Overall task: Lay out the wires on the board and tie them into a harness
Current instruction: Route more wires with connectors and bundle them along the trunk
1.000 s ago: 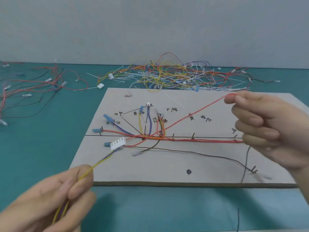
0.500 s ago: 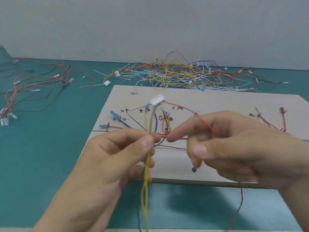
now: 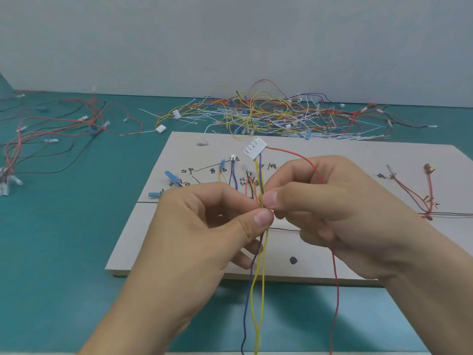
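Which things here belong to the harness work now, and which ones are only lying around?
In the job: board; white plug with yellow, purple and red wires; left hand and right hand, both pinching those wires; wires already laid on the board.
Lying about: wire pile behind the board; red and black wires far left.

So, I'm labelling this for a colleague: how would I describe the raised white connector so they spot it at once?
Find the pale board on the teal table. Above its middle the left hand and right hand pinch wires; follow those up to the white connector. Unlike the white plugs lying by the wire pile behind, it hangs in the air.
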The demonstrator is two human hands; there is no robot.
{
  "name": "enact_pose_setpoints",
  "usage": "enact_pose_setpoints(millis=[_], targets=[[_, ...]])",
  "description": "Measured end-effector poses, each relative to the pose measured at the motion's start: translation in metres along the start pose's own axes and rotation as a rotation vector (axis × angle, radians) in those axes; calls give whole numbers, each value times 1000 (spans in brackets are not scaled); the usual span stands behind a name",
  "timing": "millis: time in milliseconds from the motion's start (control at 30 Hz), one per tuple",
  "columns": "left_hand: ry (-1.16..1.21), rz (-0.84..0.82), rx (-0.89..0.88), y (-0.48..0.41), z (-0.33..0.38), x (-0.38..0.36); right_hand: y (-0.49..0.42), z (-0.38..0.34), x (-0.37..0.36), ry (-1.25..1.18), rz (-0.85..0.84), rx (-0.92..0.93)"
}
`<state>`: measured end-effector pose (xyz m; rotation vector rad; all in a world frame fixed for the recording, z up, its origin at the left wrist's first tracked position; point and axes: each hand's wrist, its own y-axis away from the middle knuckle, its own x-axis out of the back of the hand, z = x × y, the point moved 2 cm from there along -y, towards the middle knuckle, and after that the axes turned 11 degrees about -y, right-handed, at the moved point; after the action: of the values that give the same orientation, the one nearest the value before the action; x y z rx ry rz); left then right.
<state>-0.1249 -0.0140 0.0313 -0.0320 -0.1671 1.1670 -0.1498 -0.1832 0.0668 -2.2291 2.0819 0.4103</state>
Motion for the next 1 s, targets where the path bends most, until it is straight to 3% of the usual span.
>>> enact_pose_setpoints(millis=[533,1000], targets=[[42,-62,66,1,-1,-3,-1,14,12,-166,-116,-48],[292,-120,87,-1,-13,-11,4,10,10,17,-33,192]])
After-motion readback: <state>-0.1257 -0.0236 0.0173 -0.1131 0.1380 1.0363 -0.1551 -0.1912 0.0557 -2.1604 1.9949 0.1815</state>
